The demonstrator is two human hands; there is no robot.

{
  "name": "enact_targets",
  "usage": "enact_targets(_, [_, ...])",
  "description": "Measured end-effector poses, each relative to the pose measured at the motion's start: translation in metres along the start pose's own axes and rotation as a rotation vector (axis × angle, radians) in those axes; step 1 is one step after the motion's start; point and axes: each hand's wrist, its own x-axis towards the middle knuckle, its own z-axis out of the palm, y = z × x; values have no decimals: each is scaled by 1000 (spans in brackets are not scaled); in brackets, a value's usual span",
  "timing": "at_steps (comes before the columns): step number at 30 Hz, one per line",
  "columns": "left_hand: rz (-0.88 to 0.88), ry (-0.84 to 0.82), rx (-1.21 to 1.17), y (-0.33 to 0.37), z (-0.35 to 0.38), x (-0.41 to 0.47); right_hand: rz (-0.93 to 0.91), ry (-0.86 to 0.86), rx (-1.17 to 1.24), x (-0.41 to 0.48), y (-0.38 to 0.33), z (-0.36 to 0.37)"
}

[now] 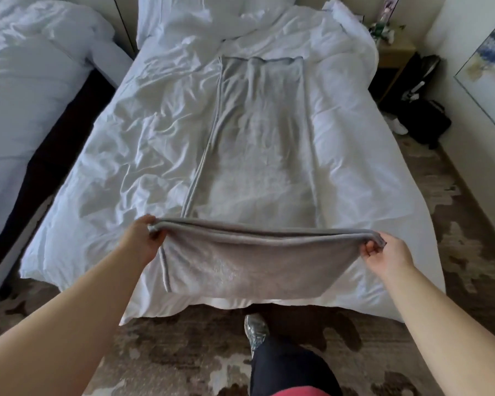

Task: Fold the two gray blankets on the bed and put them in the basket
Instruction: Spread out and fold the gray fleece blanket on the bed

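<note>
A person at the foot of a white bed [112, 155] holds up the near end of a gray blanket [263, 144], the left grip [143, 238] and right grip [383, 258] each clamped on one corner of its doubled edge. The rest of the blanket lies in a long strip down the bed's middle. One shoe [256, 330] stands on the patterned carpet [183, 352] below
</note>
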Motion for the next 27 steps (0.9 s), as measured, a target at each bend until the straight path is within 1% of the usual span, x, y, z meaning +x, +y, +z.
enact_targets(2, [25,23,-35,0,33,38,28,-14,-20,47,-2,34])
enact_targets(3, [25,32,-13,-2,44,55,44,-19,-54,69,-1,47])
enact_targets(4, [20,48,70,-7,52,71,59,-11,-106,89,2,56])
enact_targets(6, [39,116,412,-22,58,99,66,33,-290,122,12,67])
enact_targets(8, [109,196,771,-38,53,118,39,39,-550,145,27,68])
enact_targets(9, [134,216,880,-46,49,125,29,25,-647,154,36,64])
enact_targets(10, [143,219,930,-53,44,130,32,3,-701,160,44,59])
enact_targets(12, [136,204,954,-66,32,139,57,-46,-729,167,58,46])
enact_targets(15, [72,212,1054,-80,8,142,74,-39,-761,165,70,24])
enact_targets(17, [38,239,1093,-87,-8,140,144,-51,-745,159,80,7])
enact_targets(19, [48,248,1097,-94,-22,137,261,-87,-735,151,94,-12])
enact_targets(21, [60,214,1104,-98,-33,134,345,-102,-788,142,109,-30])
enact_targets(25, [58,142,1071,-103,-43,130,433,-67,-910,134,136,-61])
enact_targets(27, [78,148,1040,-106,-46,125,433,-55,-973,131,144,-70])
